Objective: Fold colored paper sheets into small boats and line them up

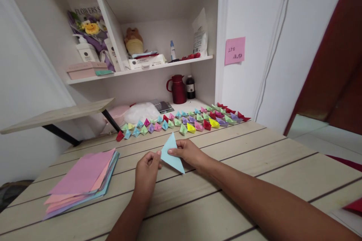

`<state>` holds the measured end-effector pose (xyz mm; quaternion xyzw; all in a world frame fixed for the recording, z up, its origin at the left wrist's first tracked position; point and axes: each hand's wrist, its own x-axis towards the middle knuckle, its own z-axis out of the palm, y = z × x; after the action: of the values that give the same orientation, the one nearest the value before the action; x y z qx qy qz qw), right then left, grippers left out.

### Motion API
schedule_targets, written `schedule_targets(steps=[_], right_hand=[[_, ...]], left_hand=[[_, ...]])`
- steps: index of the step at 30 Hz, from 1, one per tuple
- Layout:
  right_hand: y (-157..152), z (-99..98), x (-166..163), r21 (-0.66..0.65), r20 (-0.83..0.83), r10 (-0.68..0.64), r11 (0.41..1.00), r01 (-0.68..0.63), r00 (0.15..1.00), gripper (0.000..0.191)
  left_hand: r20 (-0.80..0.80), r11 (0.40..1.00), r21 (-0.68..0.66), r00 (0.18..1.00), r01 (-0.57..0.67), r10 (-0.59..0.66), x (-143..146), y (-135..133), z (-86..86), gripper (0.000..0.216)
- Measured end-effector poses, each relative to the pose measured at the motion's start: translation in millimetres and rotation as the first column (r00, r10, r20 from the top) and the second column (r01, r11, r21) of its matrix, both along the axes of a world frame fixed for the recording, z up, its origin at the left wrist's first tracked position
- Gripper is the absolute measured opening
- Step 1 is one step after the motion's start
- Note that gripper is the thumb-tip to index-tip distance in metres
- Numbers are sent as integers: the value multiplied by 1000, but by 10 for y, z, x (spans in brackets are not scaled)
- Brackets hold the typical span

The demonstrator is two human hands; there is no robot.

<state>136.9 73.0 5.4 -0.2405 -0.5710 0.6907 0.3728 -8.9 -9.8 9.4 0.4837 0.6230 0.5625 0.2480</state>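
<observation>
A light-blue sheet of paper, folded into a triangular shape, is held up just above the slatted wooden table. My right hand grips it from the right, thumb on the near face and fingers behind. At its left corner, my left hand pinches the edge between thumb and curled fingers. Beyond my hands stand rows of small folded paper boats in many colours. To the left of my left hand lies a stack of coloured paper, pink on top with blue and purple sheets beneath.
A small raised wooden shelf on black legs stands at the back left. Behind the boats are a red jug, a dark bottle and a white plastic bag. Something red lies at the right edge.
</observation>
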Motion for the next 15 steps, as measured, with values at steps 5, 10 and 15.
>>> schedule_targets(steps=[5, 10, 15], right_hand=[[-66, 44, -36, -39, -83, -43, 998, 40, 996, 38], [-56, 55, -35, 4, -94, -80, 997, 80, 992, 38], [-63, 18, -54, 43, -62, -79, 996, 82, 995, 37]], left_hand=[[109, 997, 70, 994, -15, 7, -28, 12, -53, 45], [211, 992, 71, 970, 108, -121, 41, -1, -20, 53], [241, 992, 26, 962, 127, -129, 57, -6, 7, 34]])
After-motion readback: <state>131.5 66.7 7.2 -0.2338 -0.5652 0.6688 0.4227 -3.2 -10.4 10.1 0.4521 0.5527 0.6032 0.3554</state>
